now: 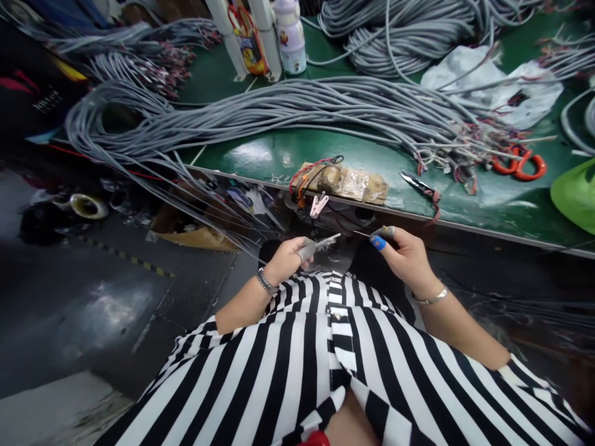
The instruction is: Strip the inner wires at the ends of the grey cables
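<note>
Over my lap, my left hand (pixel 294 255) is closed around a grey cable, whose frayed end (pixel 328 241) sticks out to the right. Grey wrapping covers some of its fingers. To the right, my right hand (pixel 400 253) pinches a thin strand (pixel 361 233) that points left; a gap separates it from the frayed end. Blue tape (pixel 378 242) wraps the right thumb. Beyond the hands, a taped wooden block (pixel 357 184) with a pink clip (pixel 318 205) sits at the green table's edge. Small pliers (pixel 419 184) lie to its right.
A long bundle of grey cables (pixel 279 108) crosses the green table (pixel 260 155) and hangs over its left edge. Orange-handled scissors (pixel 520 166), a green object (pixel 576 195), plastic bags (pixel 530 96) and a bottle (pixel 291 37) are around it. A cardboard box (pixel 199 237) stands below.
</note>
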The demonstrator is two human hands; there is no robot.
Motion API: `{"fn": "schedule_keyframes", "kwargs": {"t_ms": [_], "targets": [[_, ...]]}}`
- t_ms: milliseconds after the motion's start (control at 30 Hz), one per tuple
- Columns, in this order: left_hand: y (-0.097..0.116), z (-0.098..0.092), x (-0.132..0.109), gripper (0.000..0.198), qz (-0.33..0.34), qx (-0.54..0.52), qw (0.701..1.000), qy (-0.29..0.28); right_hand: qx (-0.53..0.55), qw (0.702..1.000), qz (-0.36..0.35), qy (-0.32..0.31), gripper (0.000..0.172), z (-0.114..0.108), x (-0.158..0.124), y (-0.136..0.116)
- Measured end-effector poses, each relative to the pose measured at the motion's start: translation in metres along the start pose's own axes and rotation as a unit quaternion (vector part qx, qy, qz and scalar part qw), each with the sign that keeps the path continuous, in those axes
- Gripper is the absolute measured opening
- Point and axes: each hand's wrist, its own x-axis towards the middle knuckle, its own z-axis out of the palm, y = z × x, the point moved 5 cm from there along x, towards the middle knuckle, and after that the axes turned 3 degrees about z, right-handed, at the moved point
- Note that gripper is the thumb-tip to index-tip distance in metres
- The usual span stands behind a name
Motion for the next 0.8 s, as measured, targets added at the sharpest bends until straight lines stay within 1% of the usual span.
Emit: {"fn": "schedule_keyframes", "kwargs": {"t_ms": [67, 133, 167, 233, 333, 467, 567, 667, 800], "targets": [[0.010, 0.005, -0.003, 0.020, 0.035, 0.017, 0.999, -0.024, -0.041, 0.999, -0.011, 0.004, 0.016, -0.007, -0.004, -0.003], [0.023, 0.010, -0.006, 0.020, 0.109, 0.079, 0.991, -0.020, -0.091, 0.995, -0.039, -0.012, 0.017, -0.012, -0.009, -0.014], [0.029, 0.012, -0.009, 0.020, 0.152, 0.123, 0.981, -0.010, -0.116, 0.991, -0.055, -0.024, 0.017, -0.014, -0.011, -0.020], [0.042, 0.016, -0.014, 0.020, 0.230, 0.206, 0.951, 0.016, -0.160, 0.982, -0.088, -0.040, 0.017, -0.016, -0.016, -0.032], [0.055, 0.021, -0.022, 0.018, 0.304, 0.283, 0.909, 0.044, -0.222, 0.966, -0.128, -0.041, 0.017, -0.017, -0.020, -0.044], [0.064, 0.026, -0.028, 0.014, 0.364, 0.344, 0.863, 0.072, -0.277, 0.946, -0.161, -0.056, 0.016, -0.014, -0.021, -0.048], [0.066, 0.028, -0.033, 0.014, 0.408, 0.366, 0.831, 0.093, -0.290, 0.940, -0.166, -0.071, 0.015, -0.009, -0.020, -0.048], [0.068, 0.029, -0.035, 0.012, 0.425, 0.378, 0.816, 0.106, -0.278, 0.943, -0.165, -0.082, 0.013, -0.004, -0.019, -0.047], [0.069, 0.028, -0.036, 0.012, 0.432, 0.381, 0.809, 0.113, -0.246, 0.953, -0.158, -0.080, 0.011, 0.002, -0.019, -0.044]]}}
